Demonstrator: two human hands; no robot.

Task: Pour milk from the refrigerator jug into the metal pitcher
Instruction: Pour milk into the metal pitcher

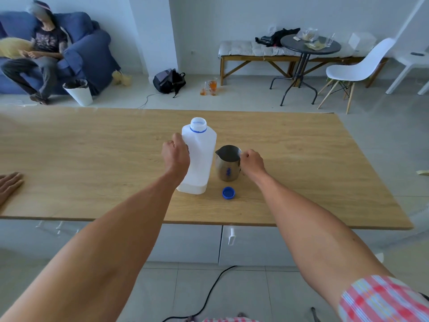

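Standing mid-way across long pale wooden table [92, 159]: translucent white plastic milk jug [202, 159], uncapped, gripped by left hand [175, 155]; right hand [252, 160] closed at small steel pitcher [228, 164]. Risking overshooting that narrow mouth, splashing near loose blue cap [228, 192].

Head-worn wide view, facing forward and down, table [92, 159] near

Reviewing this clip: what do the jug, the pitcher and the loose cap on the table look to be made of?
Jug: translucent white plastic, matte; its milk level shows faintly through the wall. Pitcher: probably stainless steel, with a shiny grey surface that mirrors the blue cap. Cap: blue plastic, by its moulded look. Table: light wood grain, perhaps laminate.
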